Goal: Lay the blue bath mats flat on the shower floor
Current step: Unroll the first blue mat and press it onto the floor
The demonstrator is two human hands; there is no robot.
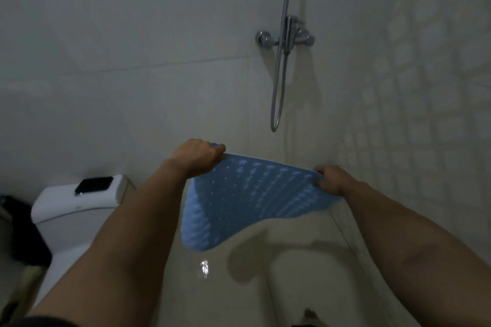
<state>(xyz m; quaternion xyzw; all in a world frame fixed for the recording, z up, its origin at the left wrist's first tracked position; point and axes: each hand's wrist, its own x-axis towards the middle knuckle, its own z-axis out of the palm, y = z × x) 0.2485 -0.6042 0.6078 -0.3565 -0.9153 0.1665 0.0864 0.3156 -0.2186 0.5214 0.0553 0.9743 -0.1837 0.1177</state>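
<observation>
A blue bath mat (pixel 249 199) with rows of bumps and small holes hangs in the air in front of me, stretched between both hands. My left hand (pixel 198 155) grips its far left corner. My right hand (pixel 330 179) grips the far right corner. The mat sags toward me and curls down at its left side, well above the beige shower floor (pixel 292 287). Its shadow falls on the floor below. Only this one mat is in view.
A chrome shower mixer (pixel 285 38) and hose (pixel 277 93) hang on the tiled wall ahead. A white toilet (pixel 71 215) stands at the left with a dark phone (pixel 94 184) on its cistern. A tiled wall closes the right side.
</observation>
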